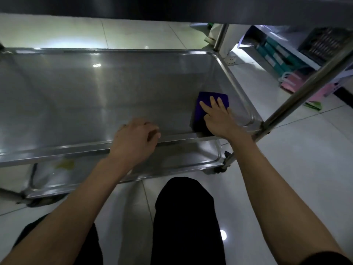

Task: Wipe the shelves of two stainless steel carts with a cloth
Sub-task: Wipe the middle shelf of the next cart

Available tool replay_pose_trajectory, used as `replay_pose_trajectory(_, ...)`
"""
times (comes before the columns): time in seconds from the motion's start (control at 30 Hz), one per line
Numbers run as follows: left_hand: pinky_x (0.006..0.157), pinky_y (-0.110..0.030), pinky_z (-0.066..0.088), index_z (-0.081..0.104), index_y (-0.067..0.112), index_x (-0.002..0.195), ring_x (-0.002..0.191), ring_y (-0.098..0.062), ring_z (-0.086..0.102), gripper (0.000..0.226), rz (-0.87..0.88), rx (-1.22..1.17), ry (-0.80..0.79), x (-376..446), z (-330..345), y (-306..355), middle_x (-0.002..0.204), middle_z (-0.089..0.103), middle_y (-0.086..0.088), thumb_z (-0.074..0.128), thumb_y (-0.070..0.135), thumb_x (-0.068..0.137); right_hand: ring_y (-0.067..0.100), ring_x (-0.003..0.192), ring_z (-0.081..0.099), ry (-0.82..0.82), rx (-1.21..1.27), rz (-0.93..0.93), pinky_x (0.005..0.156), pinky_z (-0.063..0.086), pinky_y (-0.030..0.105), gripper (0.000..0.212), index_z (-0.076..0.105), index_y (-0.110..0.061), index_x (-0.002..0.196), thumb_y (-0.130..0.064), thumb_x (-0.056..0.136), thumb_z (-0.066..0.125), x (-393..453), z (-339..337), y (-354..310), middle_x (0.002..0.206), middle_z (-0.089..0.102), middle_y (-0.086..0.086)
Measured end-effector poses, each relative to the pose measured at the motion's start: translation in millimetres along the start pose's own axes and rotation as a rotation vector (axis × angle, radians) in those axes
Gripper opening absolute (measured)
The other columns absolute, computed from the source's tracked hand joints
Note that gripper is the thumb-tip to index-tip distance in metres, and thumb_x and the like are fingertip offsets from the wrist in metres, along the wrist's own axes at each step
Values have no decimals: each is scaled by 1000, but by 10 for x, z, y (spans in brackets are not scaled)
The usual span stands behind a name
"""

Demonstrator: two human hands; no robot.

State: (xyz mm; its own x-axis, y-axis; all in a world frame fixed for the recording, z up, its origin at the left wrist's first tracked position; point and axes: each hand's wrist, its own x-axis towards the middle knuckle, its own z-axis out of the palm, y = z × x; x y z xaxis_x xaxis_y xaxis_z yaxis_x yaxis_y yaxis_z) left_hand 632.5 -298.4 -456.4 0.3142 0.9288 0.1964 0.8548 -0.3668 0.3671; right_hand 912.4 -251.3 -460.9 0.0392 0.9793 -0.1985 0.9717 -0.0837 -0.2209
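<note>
A folded purple cloth (211, 109) was pressed flat against the middle shelf (107, 92) of a stainless steel cart (239, 96), in the shelf's near right corner, just inside the raised rim. The right hand (219, 119) was laid on top of the cloth with its fingers (212, 101) straight and spread, so its grip was released and the cloth was held down by pressure alone. The left hand (136, 140) was placed over the near rim of the same shelf, left of the cloth and apart from it, with the fingers curled over the edge; whether the rim was actually clasped could not be told, as the fingertips were hidden behind the hand.

A lower shelf (172, 161) was seen beneath the middle one, and the dark underside of an upper shelf (172, 6) was seen along the top of the view. A tubular steel upright (298, 92) was seen rising at the cart's near right corner. The cart was stood on a pale tiled floor (286, 159). Stacked teal boxes (277, 56), a dark crate (324, 43) and pink items (294, 85) were seen on the floor to the right, well apart from the cart. The person's dark trouser legs (183, 217) were seen below the arms.
</note>
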Motion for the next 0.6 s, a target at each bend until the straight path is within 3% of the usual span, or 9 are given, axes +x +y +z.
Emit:
replay_pose_trajectory(0.13,84,-44,47,75,20,99,106,-32,60,18,-156,146,193,-167,-252,-541,111,68,-1,64,30,89,21,152,-19,-32,34,-145,122,-11,47,58,7,-36,159,-27,104,25,155,185,-709,167,-13,0)
replay_pose_trajectory(0.27,83,-44,45,76,29,99,104,-30,59,18,-254,173,146,-433,-371,-953,113,67,2,60,34,92,20,152,-20,-67,27,-314,119,-15,46,58,8,-38,159,-31,104,25,293,450,-1610,167,-15,-1)
replay_pose_trajectory(0.4,83,-44,46,77,21,101,105,-29,61,21,-255,165,151,-548,-371,-1049,118,66,1,59,30,95,20,151,-21,-115,14,-465,119,-16,46,59,8,-38,159,-31,103,25,345,663,-2445,167,-16,-1)
replay_pose_trajectory(0.6,84,-44,48,77,16,101,105,-32,61,23,-283,163,141,-595,-411,-1104,120,66,-1,57,27,96,18,152,-17,-113,50,-502,119,-14,42,59,9,-36,160,-25,104,24,346,648,-2580,167,-13,-2)
